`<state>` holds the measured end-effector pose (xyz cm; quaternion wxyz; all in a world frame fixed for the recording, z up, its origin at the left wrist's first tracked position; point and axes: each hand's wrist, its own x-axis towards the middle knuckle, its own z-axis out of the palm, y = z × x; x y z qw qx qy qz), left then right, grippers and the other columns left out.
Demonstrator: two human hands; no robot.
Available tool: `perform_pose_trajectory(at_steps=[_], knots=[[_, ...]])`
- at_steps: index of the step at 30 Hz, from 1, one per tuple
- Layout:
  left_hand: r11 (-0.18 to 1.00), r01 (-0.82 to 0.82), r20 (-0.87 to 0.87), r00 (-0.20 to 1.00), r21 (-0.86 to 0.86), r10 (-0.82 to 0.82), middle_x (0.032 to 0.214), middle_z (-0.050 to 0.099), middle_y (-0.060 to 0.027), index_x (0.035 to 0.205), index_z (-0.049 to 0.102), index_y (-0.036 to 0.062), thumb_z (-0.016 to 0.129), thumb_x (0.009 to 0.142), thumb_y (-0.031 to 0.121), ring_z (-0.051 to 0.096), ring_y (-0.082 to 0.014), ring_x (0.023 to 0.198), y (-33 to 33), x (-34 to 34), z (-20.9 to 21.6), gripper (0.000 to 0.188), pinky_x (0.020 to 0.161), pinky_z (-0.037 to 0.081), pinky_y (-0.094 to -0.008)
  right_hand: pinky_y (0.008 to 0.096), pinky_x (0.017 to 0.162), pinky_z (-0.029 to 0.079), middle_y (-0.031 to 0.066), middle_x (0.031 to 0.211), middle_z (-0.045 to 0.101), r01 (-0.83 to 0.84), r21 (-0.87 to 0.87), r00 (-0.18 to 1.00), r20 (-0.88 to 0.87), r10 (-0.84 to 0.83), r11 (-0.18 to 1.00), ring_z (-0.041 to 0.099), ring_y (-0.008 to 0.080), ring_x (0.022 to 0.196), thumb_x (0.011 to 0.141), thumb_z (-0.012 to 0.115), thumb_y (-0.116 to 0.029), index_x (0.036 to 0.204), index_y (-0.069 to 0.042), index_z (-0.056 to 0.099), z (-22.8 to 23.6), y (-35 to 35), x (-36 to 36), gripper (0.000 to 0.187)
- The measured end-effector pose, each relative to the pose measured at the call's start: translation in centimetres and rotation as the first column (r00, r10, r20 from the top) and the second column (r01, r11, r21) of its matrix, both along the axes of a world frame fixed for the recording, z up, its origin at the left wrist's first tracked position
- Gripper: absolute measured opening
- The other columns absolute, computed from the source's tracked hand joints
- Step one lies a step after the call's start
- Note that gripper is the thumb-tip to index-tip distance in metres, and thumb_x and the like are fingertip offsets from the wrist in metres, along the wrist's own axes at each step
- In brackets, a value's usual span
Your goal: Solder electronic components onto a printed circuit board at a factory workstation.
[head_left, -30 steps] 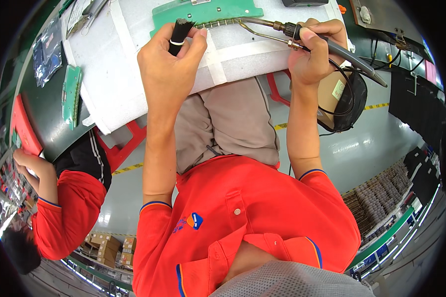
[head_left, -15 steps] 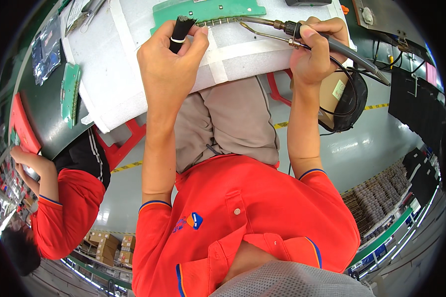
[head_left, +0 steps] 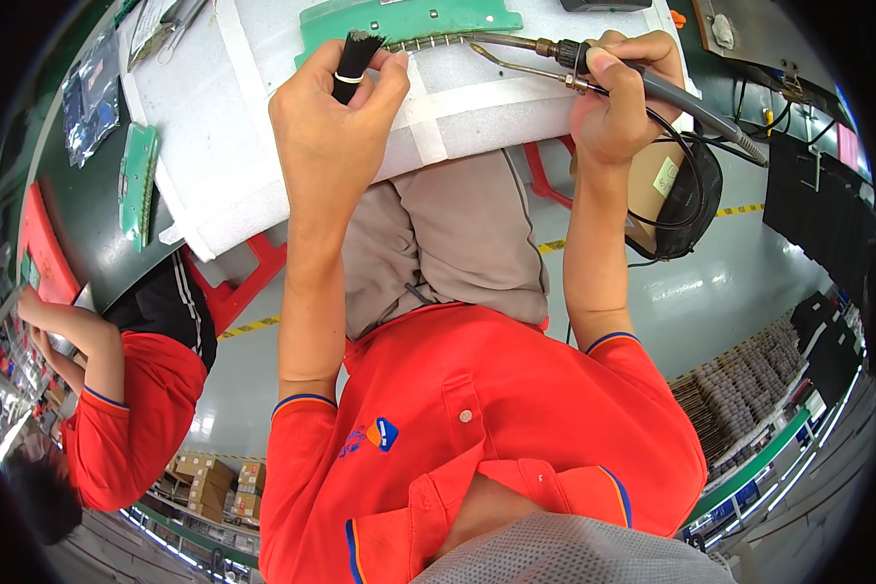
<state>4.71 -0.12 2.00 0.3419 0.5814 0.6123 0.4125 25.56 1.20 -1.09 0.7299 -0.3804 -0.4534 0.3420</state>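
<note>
Closed round a short black-bristled brush (head_left: 353,66) with a white band, my left hand (head_left: 333,127) rests by the left end of a green fixture (head_left: 399,21). A row of small metal pins runs along the fixture's near edge. My right hand (head_left: 621,102) grips a soldering iron (head_left: 672,94) with a grey handle, its metal shaft pointing left to the pin row. Below that shaft a thin curved tube (head_left: 516,68) with a brass fitting ends near the pins. Whether the iron's tip touches a pin is too small to tell.
White foam board (head_left: 234,127) with pale tape covers the work surface. A second green fixture (head_left: 139,185) lies left of it, near a silvery bag (head_left: 92,102). Black cable (head_left: 696,195) hangs at the right beside a bag. A co-worker in red (head_left: 156,409) sits at the left.
My hands, the brush and the iron stay almost where they were. The co-worker's arms at the left have shifted slightly.
</note>
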Motion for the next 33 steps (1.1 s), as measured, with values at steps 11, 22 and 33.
perform_pose_trajectory(at_steps=[11, 22, 33], knots=[[1.0, 0.002, 0.028, 1.0, -0.032, -0.001, 0.068, 0.064, -0.0061, 0.084, 0.066, -0.005, 0.071, 0.081, 0.012, 0.054, -0.0068, 0.064, 0.0, -0.2, 0.1, 0.018, 0.062, 0.047, -0.0224, 0.0228, 0.05, 0.033, 0.0044, 0.057, 0.045, 0.01, 0.002, 1.0, -0.006, -0.01, 1.0, 0.035, 0.0091, 0.049, 0.069, 0.052, 0.004, 0.074, -0.001, 0.046, -0.4, 0.0, 0.4, 0.01], [0.964, 0.184, 0.334, 0.936, -0.192, -0.112, 0.068, 0.049, 0.0064, 0.104, 0.065, 0.0004, 0.061, 0.094, 0.018, 0.037, -0.0007, 0.057, -1.0, -2.8, 3.1, 0.02, 0.05, 0.029, -0.0191, 0.0186, 0.064, 0.04, 0.0018, 0.076, 0.058, -0.066, -0.131, 0.997, 0.024, 0.07, 0.989, 0.052, 0.0074, 0.069, 0.086, 0.066, -0.01, 0.098, 0.001, 0.061, 1.3, -0.8, -0.4, 0.017], [0.915, 0.355, 0.394, 0.882, -0.195, -0.258, 0.063, 0.052, 0.0001, 0.098, 0.062, -0.0024, 0.061, 0.093, 0.018, 0.042, -0.0054, 0.053, -0.6, 1.1, -0.2, 0.021, 0.049, 0.034, -0.0236, 0.0248, 0.083, 0.051, 0.0079, 0.102, 0.061, -0.39, -0.293, 0.911, 0.017, 0.413, 0.873, 0.061, 0.0122, 0.093, 0.082, 0.068, 0.006, 0.125, 0.002, 0.048, 3.8, -1.0, -3.0, 0.047]])
